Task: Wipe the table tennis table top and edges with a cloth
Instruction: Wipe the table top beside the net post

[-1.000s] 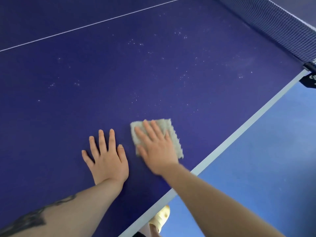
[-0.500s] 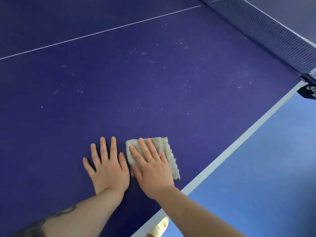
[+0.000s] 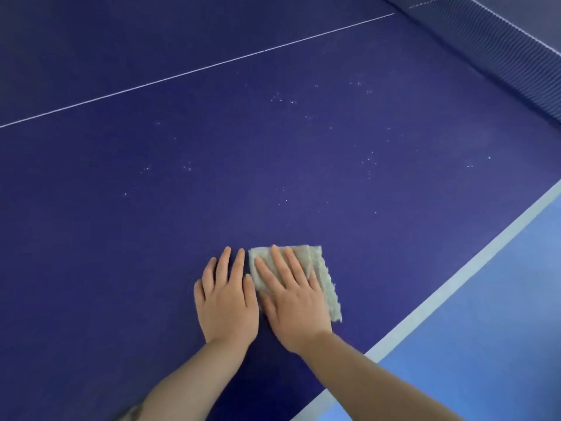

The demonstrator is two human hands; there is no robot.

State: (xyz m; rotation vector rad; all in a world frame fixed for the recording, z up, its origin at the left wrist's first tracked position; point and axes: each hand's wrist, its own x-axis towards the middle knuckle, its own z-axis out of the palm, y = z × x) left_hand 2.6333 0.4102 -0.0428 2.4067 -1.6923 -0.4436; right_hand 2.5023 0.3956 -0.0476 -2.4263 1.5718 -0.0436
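Cloth lay flat on the table top near the white side edge, pressed under the right hand, fingers straight. Left hand rested flat just beside it, holding nothing. Speckled surface stretched unobstructed to the net.

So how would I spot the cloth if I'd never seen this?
Start with the dark blue table and follow its pale edge stripe towards the person. Just inside it two hands lie flat side by side; the cloth is the small pale, fuzzy square under the right hand. The left hand rests on bare table.
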